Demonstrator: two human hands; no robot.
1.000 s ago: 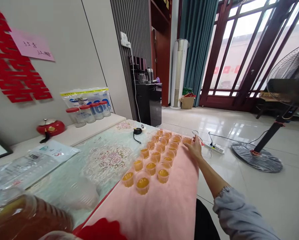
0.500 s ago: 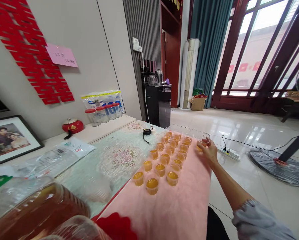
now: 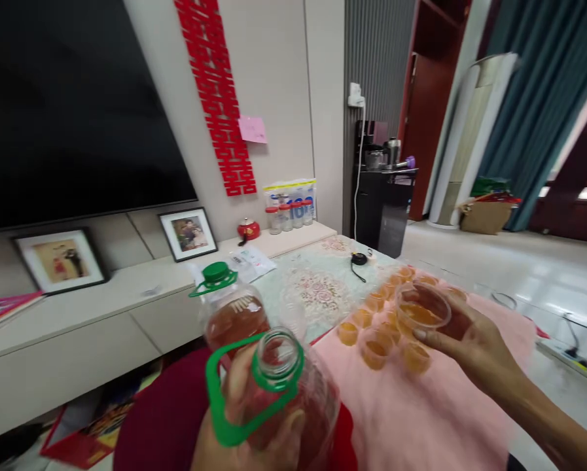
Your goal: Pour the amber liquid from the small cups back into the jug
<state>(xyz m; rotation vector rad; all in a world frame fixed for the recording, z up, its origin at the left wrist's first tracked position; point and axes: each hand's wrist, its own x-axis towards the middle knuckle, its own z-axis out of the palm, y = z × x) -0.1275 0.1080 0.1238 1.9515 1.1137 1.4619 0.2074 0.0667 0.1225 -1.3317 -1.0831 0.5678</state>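
Observation:
My left hand (image 3: 234, 451) is closed on a large clear plastic jug (image 3: 320, 386) of reddish-brown liquid, which has a green carrying ring and an uncapped mouth. Between the thumb and fingers of my right hand (image 3: 482, 347) is a clear plastic cup (image 3: 421, 315) with amber liquid in it, raised above the pink cloth (image 3: 450, 405). Several similar cups (image 3: 375, 353) of amber liquid stand in rows on the cloth, some hidden behind the held cup. A second jug (image 3: 237, 320), capped in green, stands beyond my left hand.
A black tape measure (image 3: 358, 259) lies on the floral tablecloth (image 3: 317, 288). Red-lidded jars (image 3: 286, 217), a red pot (image 3: 248, 229) and picture frames (image 3: 188, 233) stand along the white cabinet (image 3: 101, 327). A power strip (image 3: 575, 360) lies on the floor at the right.
The view has swung left. My left hand has come into sight, holding the open jug. My right hand has brought its cup from the cloth's far right edge nearer to me, over the rows.

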